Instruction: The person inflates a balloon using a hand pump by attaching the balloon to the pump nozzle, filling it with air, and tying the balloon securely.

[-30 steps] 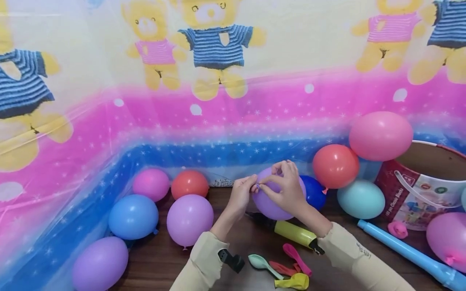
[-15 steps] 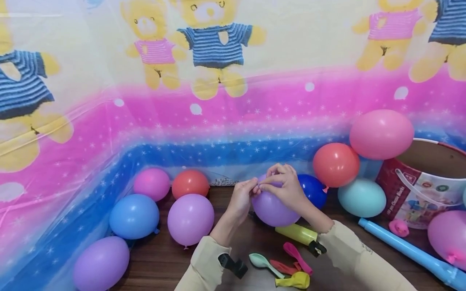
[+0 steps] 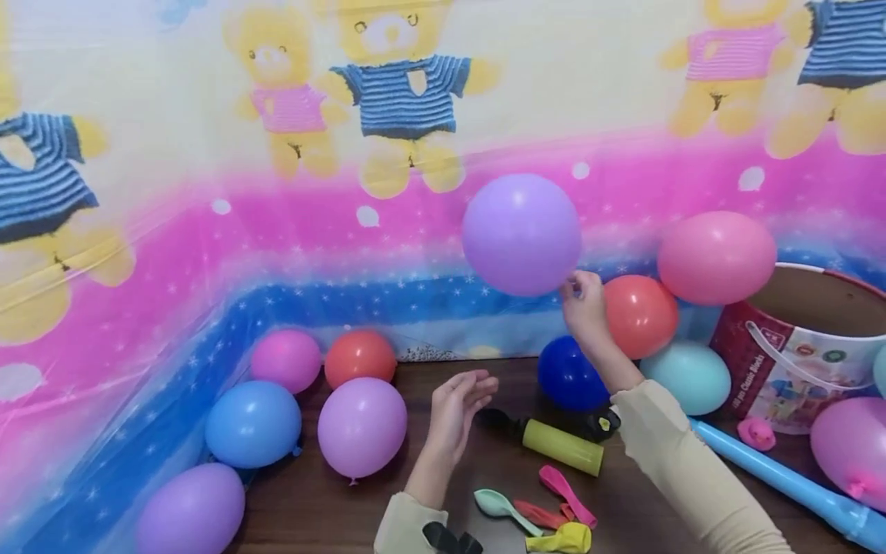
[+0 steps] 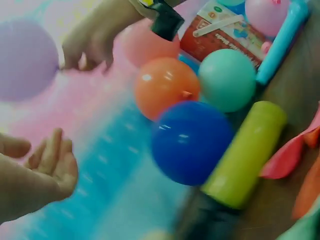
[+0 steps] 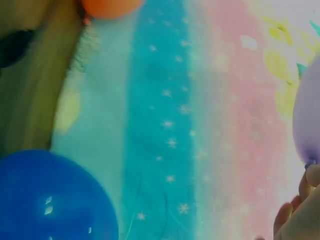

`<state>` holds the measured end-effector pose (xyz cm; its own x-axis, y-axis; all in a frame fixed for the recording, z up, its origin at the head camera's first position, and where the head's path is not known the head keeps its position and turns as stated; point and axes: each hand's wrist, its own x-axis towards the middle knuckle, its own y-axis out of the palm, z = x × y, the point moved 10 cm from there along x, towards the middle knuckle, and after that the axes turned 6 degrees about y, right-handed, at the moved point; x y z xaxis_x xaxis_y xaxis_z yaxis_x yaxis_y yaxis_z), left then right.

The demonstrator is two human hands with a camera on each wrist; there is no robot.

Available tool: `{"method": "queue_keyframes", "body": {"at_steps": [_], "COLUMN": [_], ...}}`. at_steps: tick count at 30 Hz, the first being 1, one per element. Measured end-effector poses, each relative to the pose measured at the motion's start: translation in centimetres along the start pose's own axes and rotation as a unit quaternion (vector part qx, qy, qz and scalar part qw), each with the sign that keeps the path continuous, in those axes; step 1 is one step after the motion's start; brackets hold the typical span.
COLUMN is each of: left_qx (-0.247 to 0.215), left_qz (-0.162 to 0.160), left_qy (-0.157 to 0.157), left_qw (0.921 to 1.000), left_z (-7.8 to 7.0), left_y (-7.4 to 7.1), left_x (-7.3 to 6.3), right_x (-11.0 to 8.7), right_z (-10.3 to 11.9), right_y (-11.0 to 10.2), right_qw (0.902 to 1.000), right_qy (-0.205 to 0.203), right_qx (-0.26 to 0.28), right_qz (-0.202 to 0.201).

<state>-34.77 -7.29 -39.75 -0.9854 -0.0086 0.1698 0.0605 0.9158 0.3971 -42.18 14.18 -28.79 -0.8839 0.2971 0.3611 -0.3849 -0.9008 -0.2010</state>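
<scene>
An inflated purple balloon [image 3: 522, 235] is up in front of the printed backdrop. My right hand [image 3: 585, 308] pinches it by the knotted neck at its lower right, and the right wrist view shows the fingertips at the purple neck [image 5: 311, 163]. Lower and to the left, my left hand [image 3: 458, 412] is raised over the table with its fingers extended and nothing in them. In the left wrist view the left palm [image 4: 45, 172] is turned up, apart from the balloon. A dark blue balloon [image 3: 571, 374] sits below my right hand, near a yellow-green hand pump [image 3: 563, 448].
Uninflated balloons [image 3: 559, 536] lie at the table's front. Inflated balloons, including a lilac one [image 3: 362, 428], stand at left. On the right are a red balloon [image 3: 641, 317], a mint balloon [image 3: 687, 378], a bucket [image 3: 751, 369], a pink duck [image 3: 756, 434] and a light-blue tube [image 3: 775, 477].
Both hands were together at the purple balloon's neck. My right hand has lifted the balloon up toward the backdrop, while my left hand has let go and dropped lower.
</scene>
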Motion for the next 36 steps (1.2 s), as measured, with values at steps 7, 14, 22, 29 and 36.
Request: {"method": "queue_keyframes", "body": {"at_steps": [7,14,22,29,36], "left_qx": [0.063,0.331,0.509,0.511,0.462], "left_qz": [0.018,0.030,0.024,0.064,0.068], "left_qy": [0.183,0.296,0.259,0.256,0.245], "left_qw": [0.9809,0.8954,0.8205,0.8181,0.8495], "left_z": [-7.2,-7.7,-5.1,-4.9,-5.0], "left_y": [2.6,4.9,4.6,4.5,4.1], "left_x": [-0.7,1.8,2.5,2.2,2.8], "right_x": [-2.9,-5.9,-6.4,0.3,0.2], "right_z": [-0.2,0.9,0.9,-2.2,-2.0], "right_y": [3.6,6.0,6.7,2.7,4.4], "right_qw": [0.9908,0.9822,0.9853,0.9821,0.9872], "right_qy": [-0.077,-0.143,-0.066,0.143,0.102], "right_qx": [-0.094,-0.056,0.024,0.109,0.061], "right_qz": [0.060,0.108,0.156,0.057,0.106]}}
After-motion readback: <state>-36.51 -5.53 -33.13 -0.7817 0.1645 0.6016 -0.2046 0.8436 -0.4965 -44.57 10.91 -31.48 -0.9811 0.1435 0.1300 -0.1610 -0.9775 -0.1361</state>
